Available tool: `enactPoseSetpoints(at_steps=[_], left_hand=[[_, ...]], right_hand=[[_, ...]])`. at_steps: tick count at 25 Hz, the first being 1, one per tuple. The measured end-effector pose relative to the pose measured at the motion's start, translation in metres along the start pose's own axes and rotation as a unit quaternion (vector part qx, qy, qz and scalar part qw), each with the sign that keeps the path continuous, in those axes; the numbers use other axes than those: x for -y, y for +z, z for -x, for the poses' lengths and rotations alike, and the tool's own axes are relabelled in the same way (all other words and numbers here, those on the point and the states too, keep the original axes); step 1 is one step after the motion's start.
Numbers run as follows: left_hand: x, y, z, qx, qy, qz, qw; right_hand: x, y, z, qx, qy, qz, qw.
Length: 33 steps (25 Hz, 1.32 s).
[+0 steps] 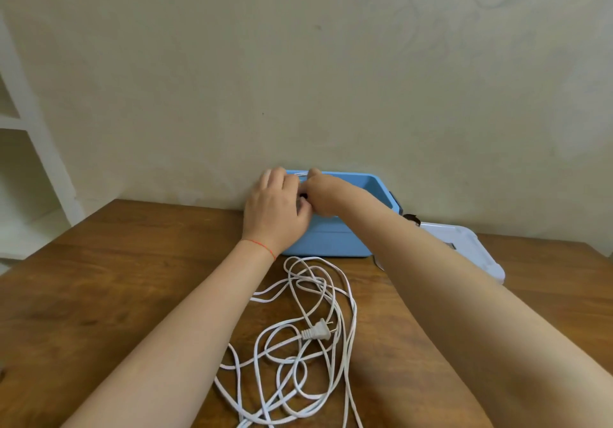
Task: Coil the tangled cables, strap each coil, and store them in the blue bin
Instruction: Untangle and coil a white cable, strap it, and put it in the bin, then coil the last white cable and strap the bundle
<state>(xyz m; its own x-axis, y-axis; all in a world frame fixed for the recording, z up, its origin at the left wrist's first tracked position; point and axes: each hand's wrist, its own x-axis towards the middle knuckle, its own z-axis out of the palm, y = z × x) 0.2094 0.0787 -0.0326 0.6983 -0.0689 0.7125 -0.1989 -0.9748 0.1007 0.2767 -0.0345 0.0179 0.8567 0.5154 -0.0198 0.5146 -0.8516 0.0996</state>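
Small white cable coil [300, 175] sits pinched between both hands over the left end of the blue bin [335, 238]; dark strap [303, 196] shows between the fingers, mostly hidden; left hand [277, 208] curls round the coil, right hand [318, 195] pinches at the strap; I judge this as strapping or lowering a finished coil; I'd keep the loops squeezed flat, cinch the strap snug before letting go, then drop it inside the bin, not on the rim. Tangled white power cable [308, 331] with its plug [316, 330] lies loose on the wooden table [116, 281], near the bin, not yet coiled; white lid [464, 248] rests just right of the bin.
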Motion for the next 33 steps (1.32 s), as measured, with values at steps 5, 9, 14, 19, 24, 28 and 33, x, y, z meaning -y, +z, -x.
enactPoseSetpoints(at_steps=[5, 9, 14, 19, 24, 28, 33], left_hand=[[0.006, 0.005, -0.018, 0.257, -0.026, -0.035, 0.965], [0.002, 0.009, -0.035, 0.27, -0.034, -0.088, 0.958], [-0.017, 0.017, -0.059, 0.304, -0.12, 0.058, 0.943], [-0.034, 0.027, -0.066, 0.439, -0.139, 0.094, 0.882], [-0.033, 0.032, -0.07, 0.438, -0.125, 0.058, 0.888], [-0.037, 0.025, -0.043, 0.208, -0.06, 0.056, 0.975], [-0.054, -0.021, 0.009, 0.119, -0.114, 0.112, 0.98]], right_hand=[[-0.015, -0.005, 0.02, -0.072, 0.045, -0.127, 0.988], [-0.029, 0.003, 0.032, -0.052, 0.097, -0.154, 0.982], [-0.031, 0.009, 0.034, -0.02, 0.07, -0.181, 0.981], [-0.045, 0.017, 0.03, 0.051, 0.075, -0.219, 0.971], [-0.048, 0.028, 0.026, -0.008, 0.075, -0.197, 0.977], [-0.045, 0.048, 0.046, -0.316, 0.065, -0.198, 0.926], [-0.014, 0.04, 0.105, -0.276, 0.077, -0.264, 0.921]])
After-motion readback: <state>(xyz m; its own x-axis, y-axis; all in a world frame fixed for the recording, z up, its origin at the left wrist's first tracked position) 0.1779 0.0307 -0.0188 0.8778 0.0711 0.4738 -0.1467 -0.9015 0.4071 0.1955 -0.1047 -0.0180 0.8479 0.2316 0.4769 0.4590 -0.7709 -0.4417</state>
